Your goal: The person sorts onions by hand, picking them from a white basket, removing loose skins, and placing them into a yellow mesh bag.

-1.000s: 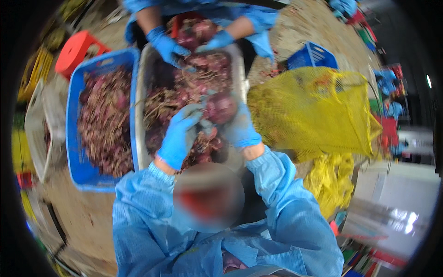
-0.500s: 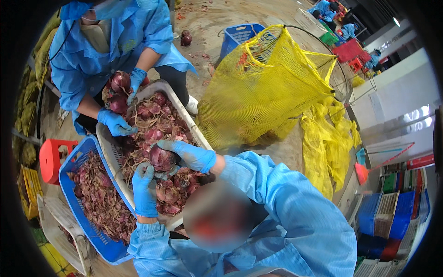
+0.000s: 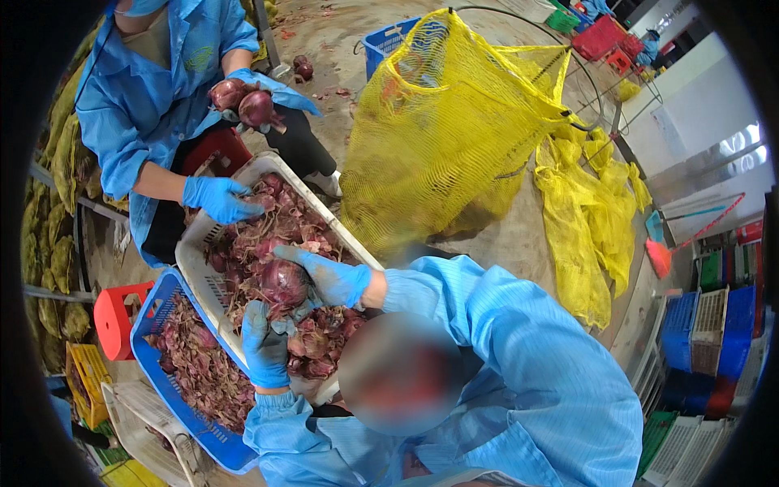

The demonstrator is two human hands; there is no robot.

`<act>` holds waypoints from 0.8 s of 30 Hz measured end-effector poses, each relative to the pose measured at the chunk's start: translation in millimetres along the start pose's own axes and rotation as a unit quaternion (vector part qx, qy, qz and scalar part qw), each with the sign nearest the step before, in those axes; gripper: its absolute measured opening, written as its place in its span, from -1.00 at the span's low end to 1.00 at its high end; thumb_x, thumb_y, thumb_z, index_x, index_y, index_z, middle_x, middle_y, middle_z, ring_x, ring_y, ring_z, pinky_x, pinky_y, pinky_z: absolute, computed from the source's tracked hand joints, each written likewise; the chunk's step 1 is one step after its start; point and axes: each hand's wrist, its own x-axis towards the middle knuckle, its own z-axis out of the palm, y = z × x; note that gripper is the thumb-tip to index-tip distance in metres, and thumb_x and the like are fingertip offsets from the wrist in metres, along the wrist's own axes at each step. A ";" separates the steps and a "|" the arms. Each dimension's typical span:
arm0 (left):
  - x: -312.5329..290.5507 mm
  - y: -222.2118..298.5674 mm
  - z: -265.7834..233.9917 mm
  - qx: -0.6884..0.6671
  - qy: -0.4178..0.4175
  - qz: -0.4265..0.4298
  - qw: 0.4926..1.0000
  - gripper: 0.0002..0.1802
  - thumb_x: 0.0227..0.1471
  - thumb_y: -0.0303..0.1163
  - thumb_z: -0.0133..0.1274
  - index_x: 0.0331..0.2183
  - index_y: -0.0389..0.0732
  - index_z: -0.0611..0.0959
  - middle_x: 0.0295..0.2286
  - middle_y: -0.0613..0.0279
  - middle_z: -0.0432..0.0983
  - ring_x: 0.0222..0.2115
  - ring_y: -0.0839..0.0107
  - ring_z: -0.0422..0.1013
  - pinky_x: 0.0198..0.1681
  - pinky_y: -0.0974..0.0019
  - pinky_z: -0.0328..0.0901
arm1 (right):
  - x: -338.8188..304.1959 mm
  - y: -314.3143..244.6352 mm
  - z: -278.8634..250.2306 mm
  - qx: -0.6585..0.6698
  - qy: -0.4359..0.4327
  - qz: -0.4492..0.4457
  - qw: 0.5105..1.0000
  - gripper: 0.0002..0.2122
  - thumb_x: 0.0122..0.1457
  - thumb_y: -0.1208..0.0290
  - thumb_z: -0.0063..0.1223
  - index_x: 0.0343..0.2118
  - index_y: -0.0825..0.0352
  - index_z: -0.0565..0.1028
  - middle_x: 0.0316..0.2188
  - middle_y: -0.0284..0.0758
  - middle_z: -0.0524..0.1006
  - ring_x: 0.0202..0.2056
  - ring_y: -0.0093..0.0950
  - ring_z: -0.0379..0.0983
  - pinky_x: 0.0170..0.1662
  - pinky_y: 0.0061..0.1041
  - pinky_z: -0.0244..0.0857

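Observation:
A red onion (image 3: 284, 286) sits in my right hand (image 3: 334, 280), whose blue-gloved fingers wrap it from the right and below. Just below the onion, my left hand (image 3: 266, 351) is closed, its glove greyish at the fingertips; whatever it grips there is hidden. Both hands are over a white crate (image 3: 195, 272) filled with red onions and loose papery skins (image 3: 316, 337). Across the crate, a co-worker in blue holds onions (image 3: 256, 108) in one gloved hand. The co-worker's other gloved hand (image 3: 219, 199) reaches over the crate's far end.
A blue crate (image 3: 146, 345) of onion skins adjoins the white one, near a red stool (image 3: 116, 325). Right of the crates stands a large yellow mesh bag (image 3: 438, 138) on a frame, with more yellow netting (image 3: 580, 243) beyond. Stacked crates (image 3: 706, 333) line the right side.
The co-worker has lifted onions up away from the crate, while the other hand has moved onto its contents. My hands still hold the onion in nearly the same pose. The whole view has shifted slightly.

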 end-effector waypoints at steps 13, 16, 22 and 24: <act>16.8 -10.0 -32.4 -0.103 0.076 0.004 0.992 -0.72 0.08 -0.18 0.07 -0.25 -0.17 0.59 -0.32 0.28 0.53 -0.34 0.39 0.41 -0.18 0.22 0.34 | 10.4 9.4 3.6 0.032 0.036 -0.011 0.999 -0.46 0.15 -0.15 -0.01 0.00 0.21 0.38 -0.10 -0.34 0.53 -0.16 -0.48 0.51 -0.26 -0.38 0.49; 19.8 -10.4 -28.2 -0.111 0.053 0.007 0.992 -0.74 0.11 -0.20 0.04 -0.25 -0.16 0.58 -0.30 0.26 0.54 -0.31 0.37 0.42 -0.14 0.20 0.34 | 13.3 11.4 -1.6 0.044 0.042 -0.007 0.998 -0.47 0.15 -0.13 -0.01 0.01 0.20 0.37 -0.07 -0.33 0.51 -0.12 -0.46 0.48 -0.17 -0.31 0.44; 26.8 -12.9 -54.8 -0.118 -0.072 -0.016 0.990 -0.69 0.13 -0.17 0.02 -0.17 -0.16 0.58 -0.18 0.21 0.54 -0.19 0.32 0.44 -0.06 0.19 0.34 | 17.6 12.1 -4.2 0.057 0.047 -0.012 0.997 -0.49 0.15 -0.09 0.02 0.05 0.14 0.35 -0.01 -0.34 0.49 -0.02 -0.43 0.43 -0.03 -0.19 0.35; 27.5 -15.1 -51.3 -0.114 0.004 -0.007 0.993 -0.67 0.13 -0.17 0.02 -0.16 -0.16 0.58 -0.19 0.21 0.55 -0.21 0.31 0.45 -0.08 0.18 0.35 | 15.5 10.2 -3.1 0.062 0.039 -0.017 0.997 -0.49 0.15 -0.08 0.03 0.07 0.13 0.34 0.00 -0.34 0.48 0.01 -0.42 0.41 -0.01 -0.16 0.32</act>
